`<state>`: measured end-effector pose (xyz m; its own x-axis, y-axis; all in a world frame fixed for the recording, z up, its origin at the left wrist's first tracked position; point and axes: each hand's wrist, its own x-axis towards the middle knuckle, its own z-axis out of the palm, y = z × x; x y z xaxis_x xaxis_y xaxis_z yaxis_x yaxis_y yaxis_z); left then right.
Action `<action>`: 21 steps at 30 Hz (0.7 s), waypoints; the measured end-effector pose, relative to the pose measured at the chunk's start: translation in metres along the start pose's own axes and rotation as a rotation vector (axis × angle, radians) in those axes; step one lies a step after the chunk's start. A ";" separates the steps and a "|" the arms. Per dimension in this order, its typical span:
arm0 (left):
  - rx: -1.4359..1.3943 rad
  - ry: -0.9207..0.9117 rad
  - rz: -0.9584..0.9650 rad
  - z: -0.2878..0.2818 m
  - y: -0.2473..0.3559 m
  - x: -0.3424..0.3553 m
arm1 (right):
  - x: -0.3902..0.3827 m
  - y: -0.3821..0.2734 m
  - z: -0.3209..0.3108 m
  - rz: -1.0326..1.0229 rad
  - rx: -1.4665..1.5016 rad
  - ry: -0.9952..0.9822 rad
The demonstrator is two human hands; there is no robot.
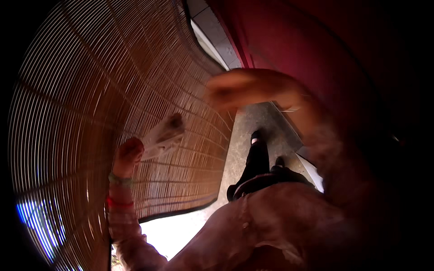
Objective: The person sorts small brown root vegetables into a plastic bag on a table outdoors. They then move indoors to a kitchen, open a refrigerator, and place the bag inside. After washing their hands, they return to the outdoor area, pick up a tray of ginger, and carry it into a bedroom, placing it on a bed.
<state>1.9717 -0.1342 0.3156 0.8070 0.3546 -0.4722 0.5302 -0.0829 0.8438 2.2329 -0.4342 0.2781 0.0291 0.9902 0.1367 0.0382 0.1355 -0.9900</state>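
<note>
My left hand [129,156], with bands round its wrist, is closed on one end of a pale, limp piece like a cloth or a thin bag [160,140]. A dark patch shows at the far end of that piece; which kind it is I cannot tell. Behind both is a slatted bamboo blind [90,117], crossed by darker vertical bands. My right hand [233,89] is raised in front of the blind's right part. Motion smears its fingers, so their pose and any contact with the blind are unclear.
A dark red surface [289,40] rises at the upper right. Below me lies a grey floor [237,147], with my feet on it. Bright light comes in under the blind's lower edge [176,214] and through its slats at the left. Deep shadow covers the far right.
</note>
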 end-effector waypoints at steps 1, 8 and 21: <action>0.019 -0.038 0.012 -0.002 0.010 0.019 | -0.051 0.000 -0.019 0.060 0.016 0.242; 0.292 -0.353 0.143 -0.021 0.013 0.127 | -0.236 0.027 -0.006 0.673 -0.054 0.919; 0.648 -0.338 0.410 0.040 0.088 0.195 | -0.314 -0.002 -0.077 0.678 0.084 0.836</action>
<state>2.1865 -0.1096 0.2873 0.9482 -0.1102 -0.2978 0.1385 -0.7003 0.7003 2.3003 -0.7476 0.2393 0.6921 0.5272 -0.4930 -0.3107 -0.3989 -0.8628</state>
